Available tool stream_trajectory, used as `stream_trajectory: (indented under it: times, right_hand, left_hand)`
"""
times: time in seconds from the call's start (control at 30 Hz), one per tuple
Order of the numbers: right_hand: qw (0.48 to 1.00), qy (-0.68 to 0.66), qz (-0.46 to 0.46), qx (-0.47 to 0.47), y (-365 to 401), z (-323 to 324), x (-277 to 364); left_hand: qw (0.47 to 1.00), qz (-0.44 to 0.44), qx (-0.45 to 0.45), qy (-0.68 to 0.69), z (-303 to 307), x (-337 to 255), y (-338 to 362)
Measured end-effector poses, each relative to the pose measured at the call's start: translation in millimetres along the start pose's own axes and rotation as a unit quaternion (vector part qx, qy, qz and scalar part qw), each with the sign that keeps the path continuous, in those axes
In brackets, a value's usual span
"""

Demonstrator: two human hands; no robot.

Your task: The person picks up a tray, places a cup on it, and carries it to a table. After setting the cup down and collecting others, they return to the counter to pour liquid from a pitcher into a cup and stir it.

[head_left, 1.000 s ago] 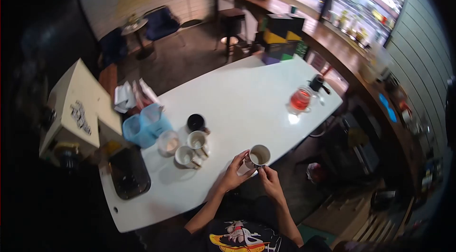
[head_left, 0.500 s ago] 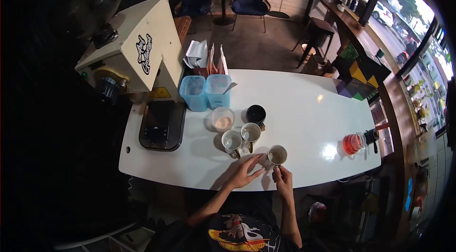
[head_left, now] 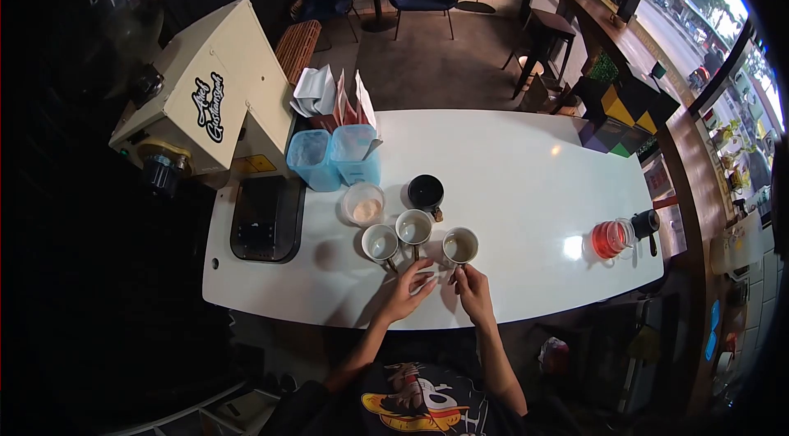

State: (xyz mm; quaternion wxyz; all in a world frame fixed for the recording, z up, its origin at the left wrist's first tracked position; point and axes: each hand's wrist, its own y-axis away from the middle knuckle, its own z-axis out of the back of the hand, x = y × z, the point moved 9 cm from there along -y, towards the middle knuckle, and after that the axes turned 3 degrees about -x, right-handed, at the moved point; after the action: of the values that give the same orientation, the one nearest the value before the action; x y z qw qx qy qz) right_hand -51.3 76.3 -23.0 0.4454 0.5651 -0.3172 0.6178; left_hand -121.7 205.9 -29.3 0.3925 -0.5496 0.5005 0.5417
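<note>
My right hand (head_left: 472, 290) pinches the handle of a light-coloured mug (head_left: 460, 247), whose open mouth faces up. Beside it, my left hand (head_left: 408, 291) has its fingers apart and holds nothing; its fingertips are right by the handle of a second mug (head_left: 413, 227). A third mug (head_left: 380, 244) stands close on the left, handle towards me. Behind these is a black mug (head_left: 425, 192). A clear tub (head_left: 363, 204) with pinkish-beige contents sits behind the third mug.
A cream grinder (head_left: 214, 91) rises on the left of the white table (head_left: 509, 181). Two blue containers (head_left: 311, 160) and several paper packets (head_left: 316, 93) stand near it. To the right are a glass server (head_left: 610, 239) of red liquid and a dark patterned box (head_left: 612, 119).
The mug in my right hand has moved away from my body, nearer level with the other mugs. My left hand has shifted from that mug towards the second mug's handle. The camera view has shifted.
</note>
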Motion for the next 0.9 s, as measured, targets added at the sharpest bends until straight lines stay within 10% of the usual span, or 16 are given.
stream_trajectory:
  times: [0.9]
  right_hand:
    - [0.992,0.05,0.048,0.103,-39,-10,17]
  left_hand:
    - [0.995,-0.005,-0.087,-0.037,7,-12,10]
